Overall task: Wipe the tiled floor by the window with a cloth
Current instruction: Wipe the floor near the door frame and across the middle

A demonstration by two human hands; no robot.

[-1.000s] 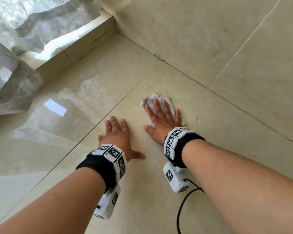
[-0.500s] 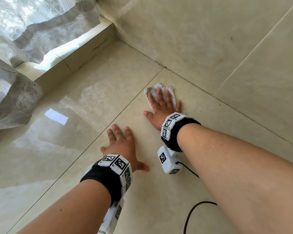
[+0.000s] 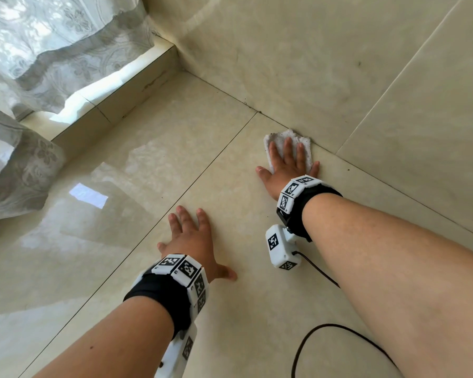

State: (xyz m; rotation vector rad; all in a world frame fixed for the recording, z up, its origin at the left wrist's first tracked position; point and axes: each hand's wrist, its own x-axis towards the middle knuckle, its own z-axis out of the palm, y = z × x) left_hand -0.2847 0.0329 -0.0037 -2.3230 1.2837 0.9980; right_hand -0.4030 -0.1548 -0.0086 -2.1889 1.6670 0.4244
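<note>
Right hand (image 3: pixel 287 166): fingers straight, pressing the cloth (image 3: pixel 306 148) flat on the tiled floor (image 3: pixel 120 227), against the wall (image 3: pixel 284 64) joint. Left hand (image 3: pixel 193 242): flat, empty, bracing. Judgement: wiping in progress; dark specks (image 3: pixel 259 111) along the joint and tiles toward the curtain (image 3: pixel 66 50) not yet done.

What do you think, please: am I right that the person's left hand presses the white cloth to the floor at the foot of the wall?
Not quite. It is the right hand that presses the white cloth to the floor at the foot of the wall. The left hand rests flat on bare tile. The head view shows it.
</note>
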